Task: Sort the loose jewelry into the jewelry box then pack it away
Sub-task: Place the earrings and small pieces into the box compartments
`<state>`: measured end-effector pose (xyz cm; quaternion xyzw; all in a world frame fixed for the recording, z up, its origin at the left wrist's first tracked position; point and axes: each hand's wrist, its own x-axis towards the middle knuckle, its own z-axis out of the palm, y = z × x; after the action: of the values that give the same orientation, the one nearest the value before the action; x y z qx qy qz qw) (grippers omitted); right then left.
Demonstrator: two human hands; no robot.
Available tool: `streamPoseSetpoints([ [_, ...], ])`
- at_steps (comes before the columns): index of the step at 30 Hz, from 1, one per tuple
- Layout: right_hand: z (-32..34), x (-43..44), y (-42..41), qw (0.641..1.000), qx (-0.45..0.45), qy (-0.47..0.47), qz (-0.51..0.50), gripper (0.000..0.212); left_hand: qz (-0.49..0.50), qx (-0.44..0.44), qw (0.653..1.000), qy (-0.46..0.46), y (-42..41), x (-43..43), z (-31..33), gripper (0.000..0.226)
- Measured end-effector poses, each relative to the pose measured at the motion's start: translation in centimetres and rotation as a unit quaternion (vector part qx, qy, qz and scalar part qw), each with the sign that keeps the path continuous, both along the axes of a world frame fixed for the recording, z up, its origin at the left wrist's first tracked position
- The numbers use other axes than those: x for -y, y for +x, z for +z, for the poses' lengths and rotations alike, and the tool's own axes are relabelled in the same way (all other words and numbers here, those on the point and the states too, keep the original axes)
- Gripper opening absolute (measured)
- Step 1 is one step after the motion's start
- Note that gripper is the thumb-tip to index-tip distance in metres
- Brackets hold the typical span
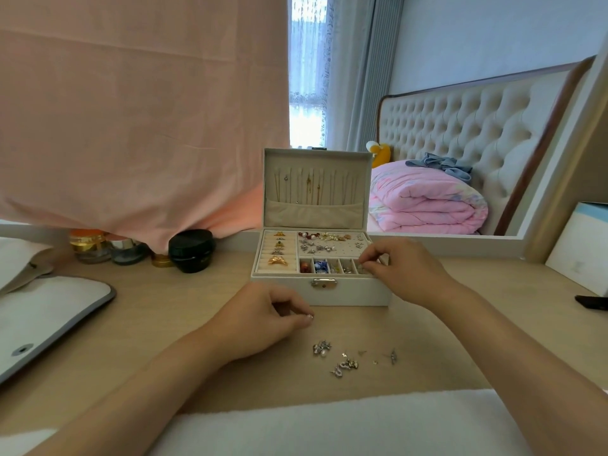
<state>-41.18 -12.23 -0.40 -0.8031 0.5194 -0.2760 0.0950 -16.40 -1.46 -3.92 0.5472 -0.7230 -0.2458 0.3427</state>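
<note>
The box [320, 295] stands open on the tabletop [197, 304], its lid [358, 159] upright at the back with thin chains [311, 189] hanging inside it above a pocket. Inside the box, rings [278, 260] sit in the padded rolls on the left, earrings [324, 246] are spread over the panel at the back right, and a row of small compartments [332, 267] runs along the front right, just behind the metal latch [324, 284]. The right hand [404, 271] hovers over the box's front right corner, its grip narrowed to thumb and forefinger meeting above the rightmost compartment; I cannot tell whether anything is held between them. The left hand [263, 320] rests on the tabletop just in front of the box's left half, fingers curled, its grip closed in a pinch on a tiny pale piece [310, 317] at the fingertips. The loose jewelry [343, 357], a scatter of small silvery bits, lies on the tabletop in front of the box, apart from both hands. Left of the box, a black jar [192, 250] and some smaller jars [90, 246] stand along the back edge, partly under a hanging pink cloth [131, 110]. Farther left of the box lies a white pouch [49, 311] with a grey border.
</note>
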Motion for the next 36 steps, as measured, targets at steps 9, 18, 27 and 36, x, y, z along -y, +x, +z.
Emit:
streamPoseSetpoints([
  [9,0.7,0.5,0.2,0.999,0.002,0.010,0.040,0.021,0.024,-0.164,0.986,-0.023,-1.3,0.4,0.2,0.006],
  [18,1.6,0.3,-0.1,0.994,-0.100,0.042,-0.011,0.016,0.028,-0.136,0.990,-0.040,-2.1,0.6,0.0,0.005],
  [27,1.4,0.2,0.7,0.997,-0.078,0.003,-0.022,0.004,0.035,-0.155,0.985,-0.065,-4.0,4.3,2.8,0.002],
  [36,1.4,0.7,0.2,0.999,-0.003,0.039,0.021,0.011,0.069,-0.089,0.989,-0.094,-5.8,8.9,4.7,0.008],
])
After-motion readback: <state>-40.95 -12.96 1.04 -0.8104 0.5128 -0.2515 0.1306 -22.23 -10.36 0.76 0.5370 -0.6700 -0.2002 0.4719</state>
